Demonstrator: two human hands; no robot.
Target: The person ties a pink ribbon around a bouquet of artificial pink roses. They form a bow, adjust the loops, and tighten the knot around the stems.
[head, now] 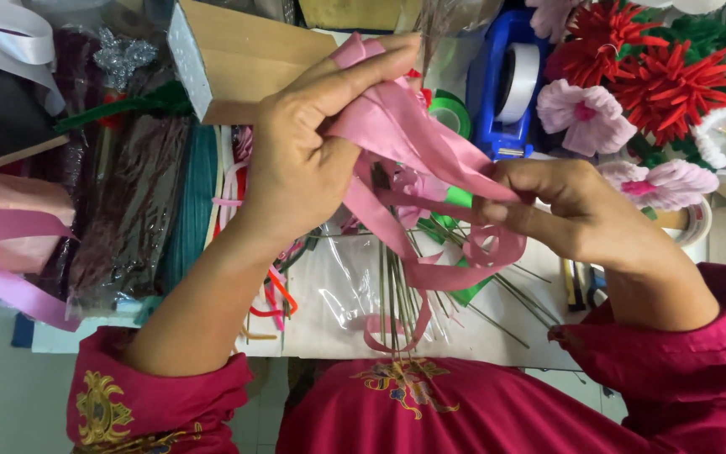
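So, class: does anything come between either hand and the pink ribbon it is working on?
Nothing visible does. The left hand pinches the folded pink ribbon directly between thumb and fingers, and the right hand pinches its other end. The thin green wire stems and clear plastic sheet lie underneath, on the table.

I see the ribbon [413,143] stretched between my left hand [313,143] and right hand [556,206], above the wire stems [397,294]. Behind it stands the tape dispenser [510,84]; paper flowers [657,76] lie to its right, a cardboard box [245,59] to its left.
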